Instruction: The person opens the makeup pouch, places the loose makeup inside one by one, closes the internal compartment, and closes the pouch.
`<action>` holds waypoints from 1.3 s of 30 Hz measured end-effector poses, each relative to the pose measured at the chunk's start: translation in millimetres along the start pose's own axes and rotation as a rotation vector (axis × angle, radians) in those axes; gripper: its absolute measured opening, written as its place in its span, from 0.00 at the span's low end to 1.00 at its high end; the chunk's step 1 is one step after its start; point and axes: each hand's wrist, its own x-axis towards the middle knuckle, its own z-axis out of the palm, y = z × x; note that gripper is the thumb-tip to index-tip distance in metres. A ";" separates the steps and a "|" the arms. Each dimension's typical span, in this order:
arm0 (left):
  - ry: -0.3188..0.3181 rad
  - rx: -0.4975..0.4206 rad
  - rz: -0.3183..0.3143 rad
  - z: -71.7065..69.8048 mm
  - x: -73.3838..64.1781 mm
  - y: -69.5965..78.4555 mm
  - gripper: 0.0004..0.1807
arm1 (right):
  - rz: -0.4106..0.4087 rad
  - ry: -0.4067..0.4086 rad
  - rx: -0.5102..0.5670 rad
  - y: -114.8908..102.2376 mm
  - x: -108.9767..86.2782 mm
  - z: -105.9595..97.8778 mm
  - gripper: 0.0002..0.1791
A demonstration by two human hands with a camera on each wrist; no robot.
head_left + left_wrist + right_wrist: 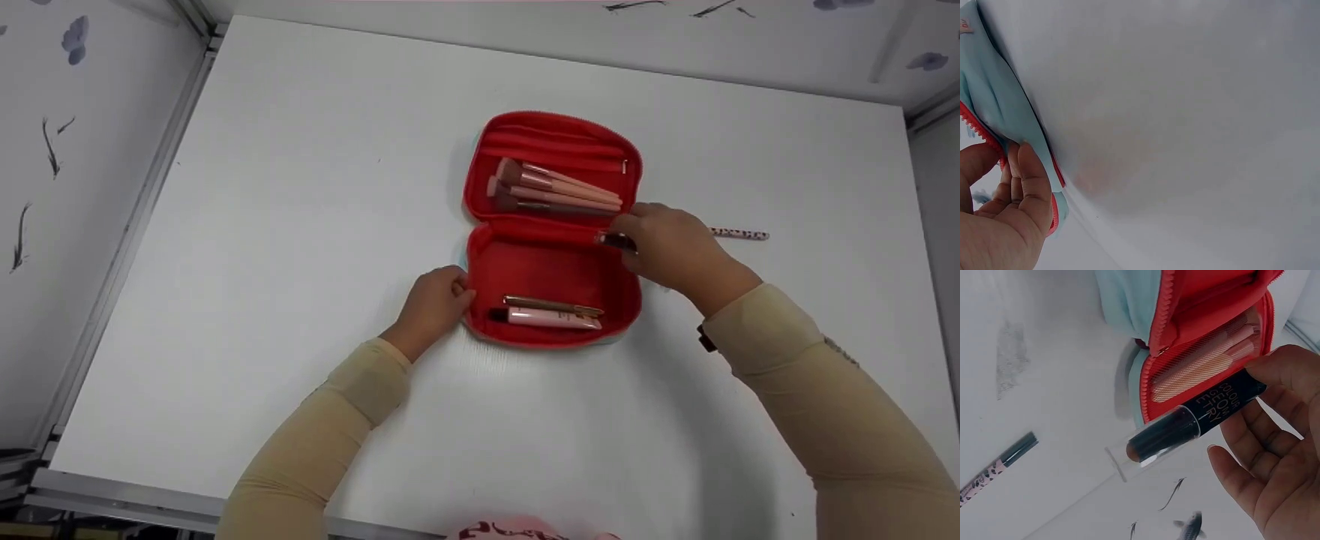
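Observation:
An open makeup bag [551, 262], red inside and light blue outside [999, 95], lies unfolded on the table. The left hand [436, 304] pinches its left zipped edge between thumb and fingers [1030, 169]. Over the bag's right side, the right hand [667, 244] holds a black contour stick [1221, 402] with a clear cap and a brown tip, marked "COLOUR GEOMETRY". Several makeup brushes [562, 191] lie in the bag's far half, behind mesh in the right wrist view. A pink-white squeeze tube [551, 319] and a slim gold-brown pen [555, 305] rest in the near half.
A pen with a spotted pink-and-dark pattern [739, 234] lies on the white table [262, 225], right of the bag and partly behind the right hand. Patterned walls [90, 150] border the table. A pink patterned item [517, 529] shows at the bottom edge.

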 end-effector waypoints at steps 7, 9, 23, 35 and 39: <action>-0.017 -0.001 -0.027 0.6 0.1 0.3 0.04 | -0.072 -0.005 -0.010 -14.6 8.4 -1.1 0.14; -0.011 -0.003 -0.023 0.7 0.2 0.4 0.04 | -0.088 -0.016 -0.019 -19.4 11.3 -1.4 0.13; -0.007 -0.015 -0.001 -0.4 -0.7 1.1 0.03 | -0.137 -0.148 -0.104 -49.9 29.0 8.4 0.17; -0.002 -0.008 -0.002 0.6 0.6 0.5 0.04 | -0.157 -0.296 -0.118 -68.2 39.3 20.6 0.30; -0.001 -0.007 -0.002 1.0 0.8 0.0 0.04 | -0.182 -0.307 -0.119 -72.3 42.4 25.1 0.26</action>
